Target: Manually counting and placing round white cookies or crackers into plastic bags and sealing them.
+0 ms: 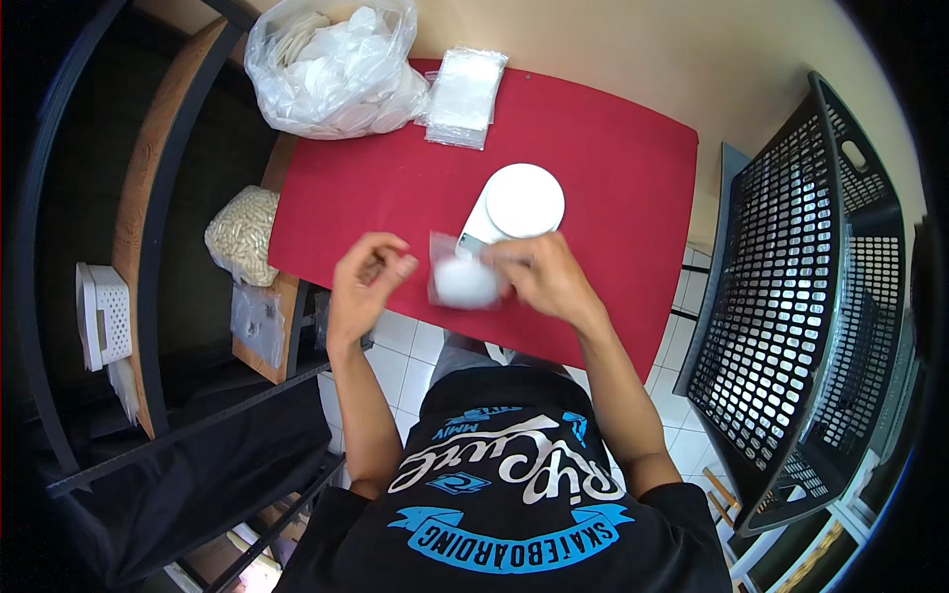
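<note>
My right hand (545, 278) grips the right side of a small clear plastic bag (442, 248) above the near part of the red table. Inside the bag lies a white rounded item (467, 284); motion blur hides its details. To the left of the bag, my left hand (371, 278) is raised with fingers curled and thumb apart, and nothing shows in it. Just beyond the bag stands a white kitchen scale (525, 200) with a round platform. The bag and my right hand partly cover the scale's display end.
A large clear bag of white round pads (337, 74) sits at the table's (615, 170) far left, beside stacked clear plastic bags (465, 96). Left are a bag of pale pellets (245, 233), shelving (152, 185) and a white basket (104, 315). A black perforated crate (771, 296) stands right.
</note>
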`<state>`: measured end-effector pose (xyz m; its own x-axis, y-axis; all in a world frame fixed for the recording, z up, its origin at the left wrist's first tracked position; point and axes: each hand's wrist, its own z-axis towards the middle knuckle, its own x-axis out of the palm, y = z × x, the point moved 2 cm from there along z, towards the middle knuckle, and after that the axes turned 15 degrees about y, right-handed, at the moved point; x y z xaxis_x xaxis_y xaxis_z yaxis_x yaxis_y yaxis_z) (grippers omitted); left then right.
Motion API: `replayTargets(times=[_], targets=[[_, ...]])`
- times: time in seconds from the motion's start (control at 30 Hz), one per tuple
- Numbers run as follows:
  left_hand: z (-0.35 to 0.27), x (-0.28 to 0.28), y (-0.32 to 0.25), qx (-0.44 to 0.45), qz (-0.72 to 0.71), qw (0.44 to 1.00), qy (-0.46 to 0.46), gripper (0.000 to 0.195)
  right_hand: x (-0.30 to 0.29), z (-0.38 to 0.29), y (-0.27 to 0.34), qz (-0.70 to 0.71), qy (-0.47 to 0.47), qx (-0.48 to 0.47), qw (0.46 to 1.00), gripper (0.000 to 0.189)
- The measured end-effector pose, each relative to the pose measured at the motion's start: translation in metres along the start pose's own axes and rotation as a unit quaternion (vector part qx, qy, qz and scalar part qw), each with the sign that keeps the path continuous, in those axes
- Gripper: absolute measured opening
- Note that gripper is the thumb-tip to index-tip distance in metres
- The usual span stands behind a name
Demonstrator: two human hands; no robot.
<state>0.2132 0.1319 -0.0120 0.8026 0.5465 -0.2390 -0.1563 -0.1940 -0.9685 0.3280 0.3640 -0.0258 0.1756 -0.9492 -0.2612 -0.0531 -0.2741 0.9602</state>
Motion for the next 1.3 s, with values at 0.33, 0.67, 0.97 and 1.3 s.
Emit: replayTargets(times=[0.33, 0.67, 0.97, 1.3], targets=[[-0.024, 0.002, 0.035, -0.078, -0.047, 0.992, -0.093, 0.013, -0.01, 0.01, -0.061, -0.27, -0.235, 0.002, 0.934, 0.042], [-0.025, -0.026, 0.045, -0.076, -0.043, 0.988, -0.13, 0.02, 0.042, -0.032, -0.004, -0.129, -0.108, -0.068, 0.983, 0.042], [-0.017, -0.036, 0.047, -0.091, -0.029, 0.988, -0.121, 0.03, 0.064, -0.016, -0.042, -0.265, -0.026, 0.003, 0.964, 0.035], [-0.017, -0.072, 0.071, -0.148, -0.08, 0.976, -0.137, 0.028, -0.015, -0.068, -0.003, -0.023, -0.185, 0.153, 0.97, 0.028]])
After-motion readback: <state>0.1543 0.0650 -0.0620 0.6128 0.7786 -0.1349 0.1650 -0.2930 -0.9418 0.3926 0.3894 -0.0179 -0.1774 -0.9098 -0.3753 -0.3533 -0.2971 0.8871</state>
